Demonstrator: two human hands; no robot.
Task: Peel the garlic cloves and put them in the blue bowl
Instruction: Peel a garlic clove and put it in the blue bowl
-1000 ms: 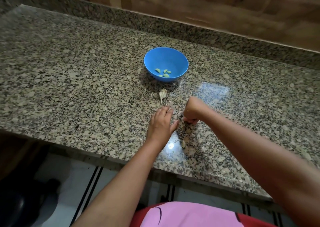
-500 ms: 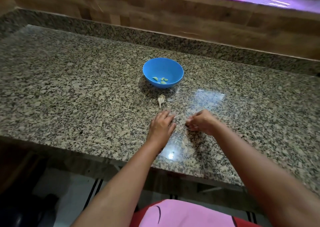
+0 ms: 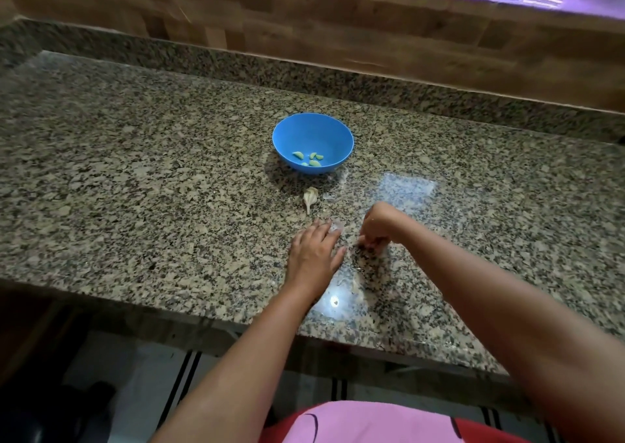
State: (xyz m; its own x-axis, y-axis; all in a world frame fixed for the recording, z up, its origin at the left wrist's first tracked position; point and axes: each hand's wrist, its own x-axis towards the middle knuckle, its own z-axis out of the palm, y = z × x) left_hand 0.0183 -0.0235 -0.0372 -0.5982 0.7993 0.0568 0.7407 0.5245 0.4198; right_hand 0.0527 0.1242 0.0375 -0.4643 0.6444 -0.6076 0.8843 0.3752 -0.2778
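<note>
On the speckled granite counter, a blue bowl sits toward the back with several peeled garlic cloves lying in its bottom. Just in front of the bowl, apart from it, lies a partly broken garlic head, its stem pointing toward the person. Nearer the front edge, the left hand lies palm down with fingers straight, its fingertips touching a pale scrap of garlic skin. The right hand is just beside it, fingers curled downward and bunched at the counter; whether they pinch a clove cannot be told, since the fingertips are blurred
</note>
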